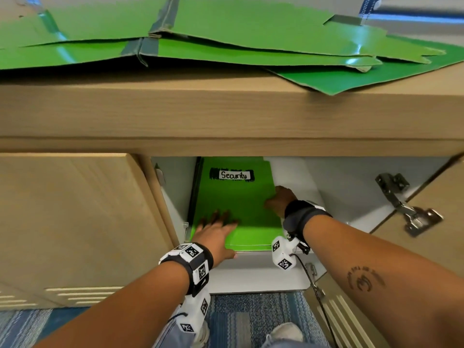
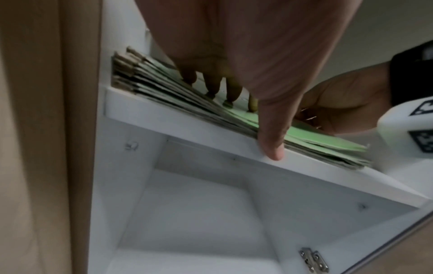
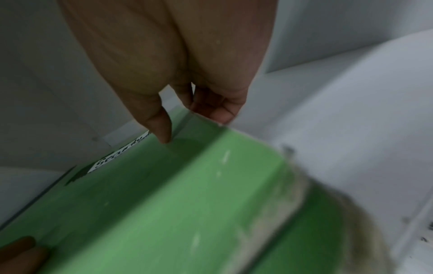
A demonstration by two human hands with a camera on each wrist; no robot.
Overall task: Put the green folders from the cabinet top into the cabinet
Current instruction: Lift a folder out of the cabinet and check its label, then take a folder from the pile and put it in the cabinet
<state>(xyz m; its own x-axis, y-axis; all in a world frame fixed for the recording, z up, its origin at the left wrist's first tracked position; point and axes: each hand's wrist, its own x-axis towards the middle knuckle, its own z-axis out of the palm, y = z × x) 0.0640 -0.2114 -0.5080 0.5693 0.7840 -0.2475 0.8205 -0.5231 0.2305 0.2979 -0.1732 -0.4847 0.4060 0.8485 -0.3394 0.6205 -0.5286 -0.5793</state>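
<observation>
A stack of green folders lies flat on a white shelf inside the open cabinet, the top one carrying a white label reading "Security" near its far edge. The person's left hand rests palm-down on the near left part of the top folder, fingers straight and spread, the thumb reaching over the near edge of the stack to the shelf's front lip. The right hand is at the stack's right edge, farther in than the left: its thumb lies on the green cover while its fingers curl round the folder's right edge, holding it. From the left wrist view the stack shows many layered sheets, and below the shelf is a white compartment with a metal hinge at its lower right. More green folders lie spread and overlapping across the wooden cabinet top, one corner hanging over its near edge at right. The right-hand door stands open with its metal hinge exposed; the left door is closed. Blue patterned carpet covers the floor below.
</observation>
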